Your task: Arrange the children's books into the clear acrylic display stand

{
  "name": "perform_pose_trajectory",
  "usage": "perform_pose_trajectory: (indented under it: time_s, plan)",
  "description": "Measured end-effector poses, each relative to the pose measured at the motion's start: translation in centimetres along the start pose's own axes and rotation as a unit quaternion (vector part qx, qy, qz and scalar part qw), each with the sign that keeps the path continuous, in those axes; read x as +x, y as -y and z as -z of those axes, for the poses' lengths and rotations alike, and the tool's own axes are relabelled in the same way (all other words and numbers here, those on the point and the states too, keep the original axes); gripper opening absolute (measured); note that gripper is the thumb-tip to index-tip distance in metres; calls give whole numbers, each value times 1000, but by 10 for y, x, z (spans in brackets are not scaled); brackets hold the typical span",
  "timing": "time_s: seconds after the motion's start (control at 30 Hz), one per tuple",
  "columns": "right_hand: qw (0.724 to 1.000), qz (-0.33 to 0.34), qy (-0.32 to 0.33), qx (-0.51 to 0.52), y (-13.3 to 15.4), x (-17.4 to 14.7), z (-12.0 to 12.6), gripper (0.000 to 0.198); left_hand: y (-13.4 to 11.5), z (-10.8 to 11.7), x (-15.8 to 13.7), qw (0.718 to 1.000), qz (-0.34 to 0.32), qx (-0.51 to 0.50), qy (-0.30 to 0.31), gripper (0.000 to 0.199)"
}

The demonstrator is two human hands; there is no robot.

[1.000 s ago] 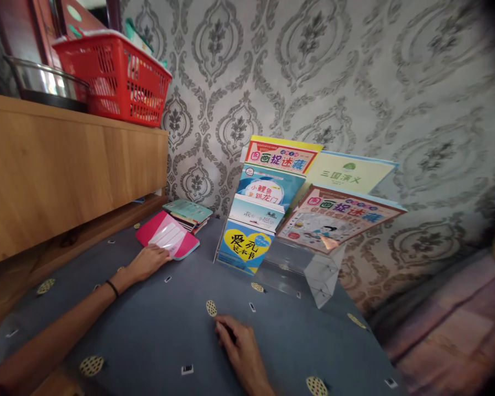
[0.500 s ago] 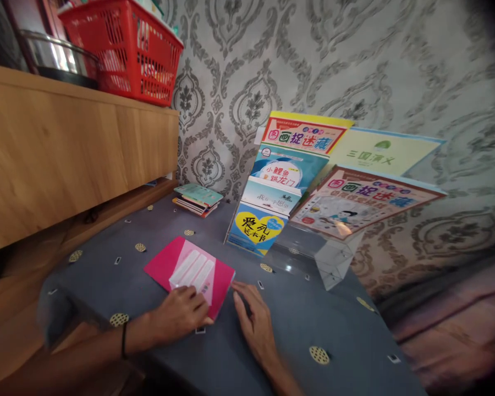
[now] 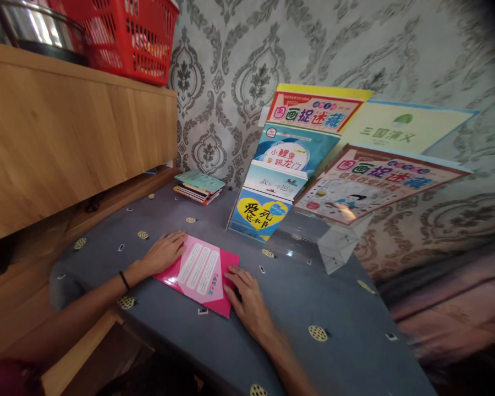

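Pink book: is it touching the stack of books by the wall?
Apart. The head view shows tablecloth between the pink book and the stack.

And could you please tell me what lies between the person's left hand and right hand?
In the head view, a pink book lies between them on the table, with the left hand at one end and the right hand at the other.

Left hand and right hand, palms down.
Left fingers lie together; right fingers bend gently, thumb apart; both forearms slant inward.
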State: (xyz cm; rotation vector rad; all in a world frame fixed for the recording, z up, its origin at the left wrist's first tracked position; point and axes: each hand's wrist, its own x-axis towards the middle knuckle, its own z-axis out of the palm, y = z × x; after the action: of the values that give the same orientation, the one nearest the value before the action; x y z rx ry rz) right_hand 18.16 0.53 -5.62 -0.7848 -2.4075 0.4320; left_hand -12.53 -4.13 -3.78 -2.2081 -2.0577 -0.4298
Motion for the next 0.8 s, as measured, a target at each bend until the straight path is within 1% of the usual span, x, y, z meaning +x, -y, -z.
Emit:
perform_pose_trajectory:
  time_s: [0.1,0.23,0.33,0.4,0.47,0.57,0.6,0.63,0.7,0.8]
  plan:
    - [1000,-3,7,1,1,0,2,31,6,-2,2,1000,2,8,2,45]
    - [1000,-7,20,5,2,1,3,32,2,-2,0,1000,1,-9,-5,45]
    - [1000,5,19,2,1,1,3,32,5,-1,-1,998,11,-60,-11,46]
    - [1000,18,14,-3,0,1,3,31,12,2,1,992,23,-123,-17,47]
    - [999,32,10,-17,-1,1,4,31,24,5,4,975,41,-216,-15,47]
    - [997,55,17,-61,5,6,7,29,45,10,12,925,49,-376,5,49]
    - [995,66,24,-75,10,10,8,28,51,10,15,912,48,-406,10,51]
    - [992,82,35,-84,16,15,8,26,57,10,17,902,47,-428,13,53]
    - [986,122,68,-86,34,29,4,23,64,9,21,892,48,-449,13,55]
    - [970,192,130,-68,66,53,-10,23,66,6,22,880,48,-473,8,53]
